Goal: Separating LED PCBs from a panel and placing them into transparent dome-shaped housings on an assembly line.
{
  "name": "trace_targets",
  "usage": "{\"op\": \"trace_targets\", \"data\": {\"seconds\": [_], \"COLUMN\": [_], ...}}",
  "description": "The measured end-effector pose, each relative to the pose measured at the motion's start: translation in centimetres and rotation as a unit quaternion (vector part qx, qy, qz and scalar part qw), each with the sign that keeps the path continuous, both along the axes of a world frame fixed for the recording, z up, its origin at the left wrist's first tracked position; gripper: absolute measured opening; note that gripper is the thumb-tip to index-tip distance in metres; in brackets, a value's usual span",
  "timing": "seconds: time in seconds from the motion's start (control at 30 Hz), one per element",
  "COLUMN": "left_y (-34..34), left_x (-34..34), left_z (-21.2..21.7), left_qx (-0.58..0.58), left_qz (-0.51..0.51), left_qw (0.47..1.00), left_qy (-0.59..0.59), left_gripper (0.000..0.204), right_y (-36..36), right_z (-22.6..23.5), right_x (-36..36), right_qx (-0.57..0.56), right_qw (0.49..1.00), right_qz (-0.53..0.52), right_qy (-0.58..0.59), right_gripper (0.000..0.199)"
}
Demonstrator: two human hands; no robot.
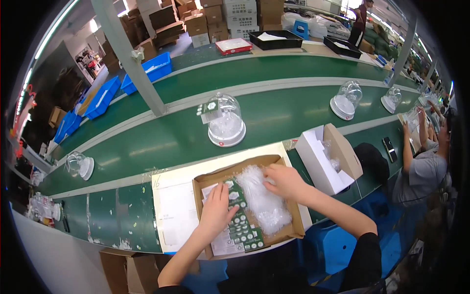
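A shallow cardboard box lies in front of me on a white board. Its left part holds green and white printed cards; beside them lies a heap of thin, clear plastic strands. My left hand rests on the cards with its fingers stretched out. At the upper end of the heap, my right hand has its fingertips pinched on the strands; how many it grips I cannot tell. Just beyond the box, a clear dome on a white base stands on the green conveyor, with a green and white card at its upper left.
More clear domes stand along the conveyor, and one is tilted at the left. An open white carton with clear items is at my right, near a black phone. A co-worker sits farther right. Blue bins line the far side.
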State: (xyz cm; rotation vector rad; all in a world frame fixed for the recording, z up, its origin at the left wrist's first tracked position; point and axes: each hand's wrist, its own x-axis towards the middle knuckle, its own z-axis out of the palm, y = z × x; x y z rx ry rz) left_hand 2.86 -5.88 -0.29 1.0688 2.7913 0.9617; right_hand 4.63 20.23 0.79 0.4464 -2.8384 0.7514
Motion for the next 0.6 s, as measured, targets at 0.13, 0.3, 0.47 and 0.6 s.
{"op": "trace_targets", "data": {"seconds": [0.13,0.3,0.47,0.6], "left_y": [-1.0,-1.2,-1.1,-0.9], "left_x": [1.2,1.6,1.8,0.9], "left_z": [-3.3,-4.2,-3.9,-1.8], "left_qx": [-0.115,-0.148,-0.151,-0.115], "left_qz": [0.043,-0.013,-0.011,0.026], "left_qw": [0.992,0.987,0.976,0.990], "left_qy": [0.033,0.062,0.154,0.074], "left_gripper": [0.054,0.043,0.035,0.021], "right_y": [-1.1,-1.5,-2.6,-2.5], "right_z": [-0.9,-2.6,-3.7,-4.5], "right_x": [2.2,2.8,3.6,3.2], "right_qx": [0.072,0.060,0.020,-0.003], "right_qw": [0.994,0.990,0.983,0.987], "right_qz": [-0.067,-0.117,-0.142,-0.139], "right_qy": [-0.057,-0.051,0.112,0.085], "right_gripper": [0.018,0.017,0.013,0.013]}}
